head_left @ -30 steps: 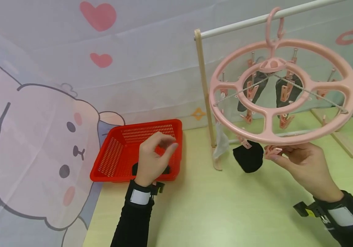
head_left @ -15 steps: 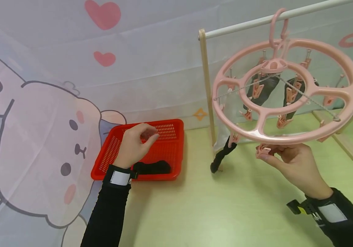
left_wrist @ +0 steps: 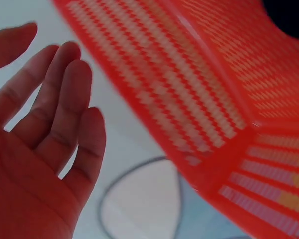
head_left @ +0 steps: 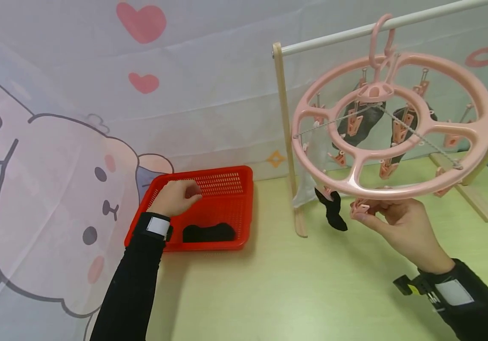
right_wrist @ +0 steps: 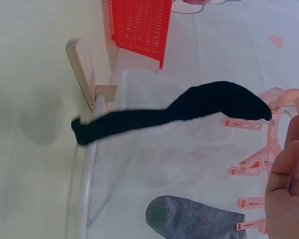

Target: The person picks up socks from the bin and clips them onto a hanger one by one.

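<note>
My right hand pinches a pink clothespin under the front rim of a round pink drying hanger. Just left of it, a black sock dangles from another clip; the right wrist view shows the sock stretched at full length. Over the left side of a red plastic basket is my left hand, holding nothing. Its fingers are loosely extended beside the basket wall in the left wrist view. Inside the basket lies another black sock.
Grey socks hang from clips at the hanger's far side, and a white cloth hangs at its left. The hanger hooks over a white rod on a wooden stand. A printed curtain backs the pale table.
My left hand has moved left across the basket, uncovering the black sock inside. The hanger has turned a little, and the hanging black sock has swung and twisted. My right hand shifted slightly left.
</note>
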A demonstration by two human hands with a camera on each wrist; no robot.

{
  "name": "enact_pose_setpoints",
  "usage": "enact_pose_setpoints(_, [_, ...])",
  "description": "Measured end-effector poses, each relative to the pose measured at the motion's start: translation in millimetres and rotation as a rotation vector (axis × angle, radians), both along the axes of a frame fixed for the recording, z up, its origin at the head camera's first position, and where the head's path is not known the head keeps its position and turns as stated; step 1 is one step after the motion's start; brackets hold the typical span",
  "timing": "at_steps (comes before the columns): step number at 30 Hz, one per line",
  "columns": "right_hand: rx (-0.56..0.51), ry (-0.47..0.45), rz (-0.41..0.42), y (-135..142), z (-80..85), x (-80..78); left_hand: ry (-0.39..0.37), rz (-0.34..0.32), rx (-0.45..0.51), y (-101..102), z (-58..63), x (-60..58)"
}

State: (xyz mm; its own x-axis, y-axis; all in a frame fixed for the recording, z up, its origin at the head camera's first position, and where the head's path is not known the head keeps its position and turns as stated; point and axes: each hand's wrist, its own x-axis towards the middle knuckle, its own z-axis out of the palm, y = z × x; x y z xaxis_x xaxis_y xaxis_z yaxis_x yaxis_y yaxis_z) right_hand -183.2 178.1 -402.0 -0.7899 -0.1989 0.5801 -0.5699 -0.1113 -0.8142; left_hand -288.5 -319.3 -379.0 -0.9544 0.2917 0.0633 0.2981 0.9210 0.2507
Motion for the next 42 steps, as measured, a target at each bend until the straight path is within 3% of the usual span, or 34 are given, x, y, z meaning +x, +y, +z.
enact_pose_setpoints(3, [0.000,0.002,0.000,0,-1.2,0.2,-0.077,0.024,-0.070,-12,-11.8,-9.4])
enact_pose_setpoints(8, [-0.002,0.000,-0.001,2,-2.5,0.2,-0.137,0.021,-0.125,-24,-28.2,-20.0])
enact_pose_setpoints(10, [-0.001,0.000,0.000,2,-2.9,0.2,-0.184,0.027,-0.155,-25,-33.4,-19.5])
enact_pose_setpoints(16, [0.008,0.011,-0.006,3,-2.8,1.0,-0.440,0.054,-0.237,-20,-43.3,-10.1])
enact_pose_setpoints(18, [0.017,0.015,-0.015,3,-2.3,1.3,-0.492,0.056,-0.242,-19,-45.1,-8.1])
enact_pose_setpoints(25, [0.058,0.015,-0.063,5,-1.6,1.5,-0.548,-0.020,-0.256,-18,-50.2,-11.1])
enact_pose_setpoints(29, [0.062,0.026,-0.061,6,-2.4,0.2,-0.574,-0.019,-0.269,-18,-51.3,-11.4])
enact_pose_setpoints(37, [0.059,0.017,-0.061,4,-2.0,-0.4,-0.551,-0.015,-0.253,-24,-55.5,-13.2])
enact_pose_setpoints(42, [0.029,0.018,-0.041,4,-1.1,-0.8,-0.524,-0.063,-0.189,-26,-50.5,-16.8])
